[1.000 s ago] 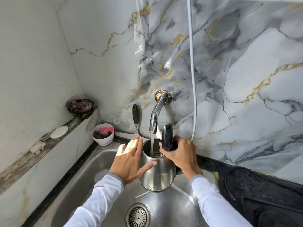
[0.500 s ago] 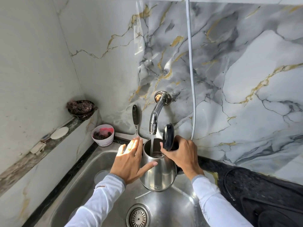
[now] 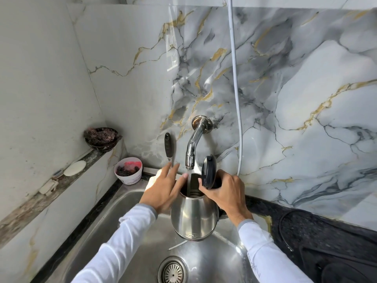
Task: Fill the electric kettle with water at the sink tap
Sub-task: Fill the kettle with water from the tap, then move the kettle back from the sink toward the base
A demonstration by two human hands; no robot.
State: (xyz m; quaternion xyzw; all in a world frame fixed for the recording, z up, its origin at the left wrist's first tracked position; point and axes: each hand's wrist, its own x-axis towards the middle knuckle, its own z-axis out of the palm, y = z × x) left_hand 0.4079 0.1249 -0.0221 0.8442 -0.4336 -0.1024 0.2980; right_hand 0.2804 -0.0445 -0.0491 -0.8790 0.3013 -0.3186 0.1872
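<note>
A steel electric kettle (image 3: 193,217) hangs over the steel sink (image 3: 126,225), its black lid (image 3: 209,169) flipped up. The chrome wall tap (image 3: 192,144) runs a thin stream of water into the kettle's open mouth. My right hand (image 3: 225,194) grips the kettle's handle, which it hides, at the right. My left hand (image 3: 163,189) is at the kettle's left side, fingers spread and pointing up toward the tap, thumb near the rim; it looks blurred.
A black-handled utensil (image 3: 168,147) leans on the wall left of the tap. A white tub (image 3: 128,170) sits at the sink's back left corner. A dark bowl (image 3: 101,138) and a white disc (image 3: 75,168) rest on the left ledge. A white cable (image 3: 234,82) hangs right of the tap. The drain (image 3: 173,271) lies below.
My left hand has lifted off the kettle's side and moved up toward the tap. The kettle stays under the running water in my right hand.
</note>
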